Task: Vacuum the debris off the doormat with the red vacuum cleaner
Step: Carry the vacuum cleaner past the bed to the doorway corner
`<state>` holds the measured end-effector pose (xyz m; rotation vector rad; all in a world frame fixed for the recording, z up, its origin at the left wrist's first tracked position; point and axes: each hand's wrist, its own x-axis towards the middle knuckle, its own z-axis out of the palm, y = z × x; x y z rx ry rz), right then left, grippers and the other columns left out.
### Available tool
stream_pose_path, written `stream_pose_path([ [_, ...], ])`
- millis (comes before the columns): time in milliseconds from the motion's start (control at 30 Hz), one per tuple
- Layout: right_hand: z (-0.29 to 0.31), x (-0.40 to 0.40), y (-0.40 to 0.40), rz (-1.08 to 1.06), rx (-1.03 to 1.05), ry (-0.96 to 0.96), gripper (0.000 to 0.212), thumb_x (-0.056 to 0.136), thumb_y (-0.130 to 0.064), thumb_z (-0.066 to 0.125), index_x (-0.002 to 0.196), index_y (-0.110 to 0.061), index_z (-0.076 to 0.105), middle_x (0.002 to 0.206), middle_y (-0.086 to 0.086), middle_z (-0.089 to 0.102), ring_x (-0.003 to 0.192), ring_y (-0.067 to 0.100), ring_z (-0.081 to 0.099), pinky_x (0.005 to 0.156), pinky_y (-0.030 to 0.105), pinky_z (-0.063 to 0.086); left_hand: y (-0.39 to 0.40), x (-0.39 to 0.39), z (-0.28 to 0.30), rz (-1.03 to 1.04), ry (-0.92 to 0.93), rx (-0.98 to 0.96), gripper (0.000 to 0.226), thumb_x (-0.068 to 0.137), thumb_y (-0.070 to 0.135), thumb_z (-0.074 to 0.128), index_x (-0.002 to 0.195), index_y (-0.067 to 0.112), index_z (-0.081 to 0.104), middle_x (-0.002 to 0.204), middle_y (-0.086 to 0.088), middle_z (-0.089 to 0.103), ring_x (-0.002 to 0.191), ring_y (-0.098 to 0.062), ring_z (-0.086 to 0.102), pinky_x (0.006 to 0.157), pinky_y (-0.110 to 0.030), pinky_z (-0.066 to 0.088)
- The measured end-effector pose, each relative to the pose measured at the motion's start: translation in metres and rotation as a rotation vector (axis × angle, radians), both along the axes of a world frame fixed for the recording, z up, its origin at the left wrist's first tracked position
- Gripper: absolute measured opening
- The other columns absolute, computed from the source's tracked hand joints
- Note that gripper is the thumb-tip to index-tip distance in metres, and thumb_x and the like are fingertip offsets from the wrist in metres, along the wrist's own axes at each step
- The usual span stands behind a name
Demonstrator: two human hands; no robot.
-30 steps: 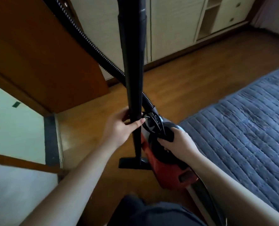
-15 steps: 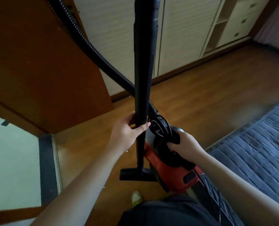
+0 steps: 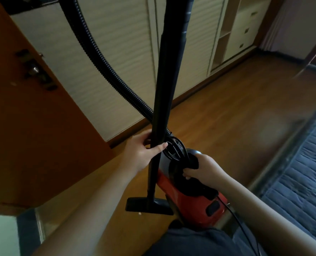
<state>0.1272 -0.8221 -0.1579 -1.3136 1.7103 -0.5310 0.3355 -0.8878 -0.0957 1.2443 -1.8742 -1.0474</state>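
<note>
Left hand [image 3: 142, 154] grips the black wand [image 3: 164, 100], which stands near upright, nozzle [image 3: 149, 204] low over the wood floor [image 3: 227, 126]. Right hand [image 3: 203, 169] grips the handle of the red vacuum cleaner [image 3: 190, 202], carried beside the wand. No doormat or debris in view; cannot tell which way it lies.

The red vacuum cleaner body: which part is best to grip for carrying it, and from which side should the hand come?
Probably the black handle on top of the red vacuum cleaner body, taken from above. It arches over the body with a gap beneath for fingers; the right hand grips it so, while the left hand holds the upright wand.
</note>
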Motion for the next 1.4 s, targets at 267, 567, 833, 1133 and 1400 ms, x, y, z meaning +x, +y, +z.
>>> stream_pose_path([
  [267,0.024,-0.057,-0.103,-0.104,-0.016,-0.013,0.017,0.084,-0.019,0.074,0.084,-0.027,0.059,0.07,0.001,0.074,0.057,0.006,0.068,0.056,0.015,0.051,-0.127,-0.075,0.012,-0.092,0.035,0.011,0.028,0.081,0.022,0.08,0.088,0.045,0.066,0.086,0.032,0.07,0.087,0.009,0.066,0.073,-0.005,0.048],
  [567,0.016,-0.118,-0.236,-0.238,-0.002,-0.008,0.018,0.085,-0.024,0.073,0.1,-0.018,0.065,0.066,0.0,0.07,0.055,0.007,0.065,0.055,0.017,0.051,-0.28,-0.149,0.0,-0.237,0.091,-0.001,0.029,0.081,0.02,0.08,0.093,0.043,0.066,0.083,0.027,0.071,0.086,0.007,0.067,0.074,-0.006,0.049],
  [833,0.017,-0.171,-0.341,-0.392,0.027,0.084,0.032,0.083,-0.034,0.075,0.107,-0.017,0.063,0.084,-0.002,0.073,0.078,0.009,0.069,0.078,0.031,0.056,-0.415,-0.22,-0.01,-0.432,0.137,0.097,0.027,0.083,0.021,0.079,0.097,0.041,0.068,0.095,0.015,0.075,0.094,-0.002,0.07,0.084,-0.022,0.056],
  [1133,0.028,-0.266,-0.406,-0.609,-0.044,0.009,0.015,0.087,-0.028,0.073,0.092,-0.03,0.059,0.083,-0.007,0.07,0.07,-0.002,0.067,0.06,0.013,0.049,-0.508,-0.337,-0.002,-0.663,0.161,0.156,0.021,0.085,0.016,0.076,0.105,0.02,0.07,0.096,0.012,0.074,0.097,-0.001,0.068,0.083,-0.016,0.054],
  [1400,0.005,-0.394,-0.456,-0.765,-0.049,-0.125,0.011,0.09,-0.025,0.064,0.1,-0.025,0.061,0.092,-0.005,0.07,0.08,0.004,0.068,0.066,0.019,0.054,-0.572,-0.487,-0.013,-0.751,0.121,0.171,0.02,0.085,0.015,0.076,0.1,0.026,0.07,0.097,0.014,0.073,0.098,-0.001,0.068,0.081,-0.016,0.054],
])
